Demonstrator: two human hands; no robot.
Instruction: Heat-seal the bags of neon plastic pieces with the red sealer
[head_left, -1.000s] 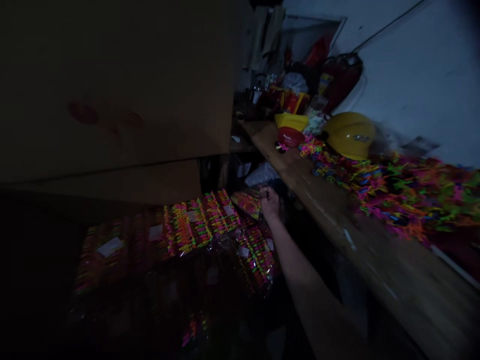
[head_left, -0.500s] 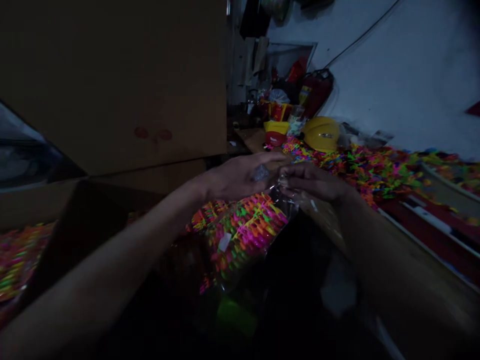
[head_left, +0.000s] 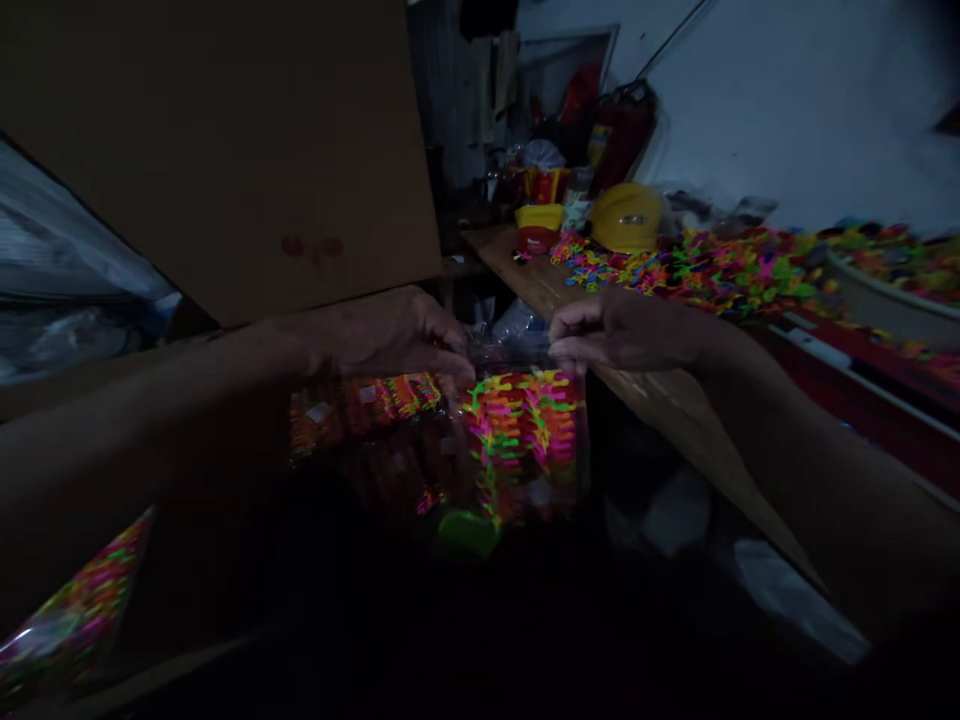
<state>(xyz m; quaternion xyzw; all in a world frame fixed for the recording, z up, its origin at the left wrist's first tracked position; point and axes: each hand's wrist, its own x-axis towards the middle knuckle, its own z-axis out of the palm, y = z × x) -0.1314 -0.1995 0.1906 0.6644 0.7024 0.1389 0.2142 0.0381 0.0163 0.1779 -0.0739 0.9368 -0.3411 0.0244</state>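
Note:
Between my two hands hangs a clear plastic bag (head_left: 529,440) packed with small bright pieces in pink, orange, yellow and green. My left hand (head_left: 409,335) pinches its top edge at the left corner, fingers closed. On the right corner of that edge, my right hand (head_left: 604,332) is closed in a pinch too. The top edge is stretched between them. Beneath and left of my left hand lie several similar filled packs (head_left: 367,405), each with a small white label. A green object (head_left: 469,533) shows below the bag, its kind too dark to make out.
A large cardboard box flap (head_left: 225,150) stands upright at left. A wooden table (head_left: 517,265) on the right bears heaped loose colourful pieces (head_left: 735,265), a yellow hard hat (head_left: 626,217) and a red-and-yellow container (head_left: 538,228). Another filled bag (head_left: 82,610) is at lower left.
My hands have moved apart along the bag's top edge, which was bunched before. The bag has gone from tilted to hanging straight. The view has shifted slightly.

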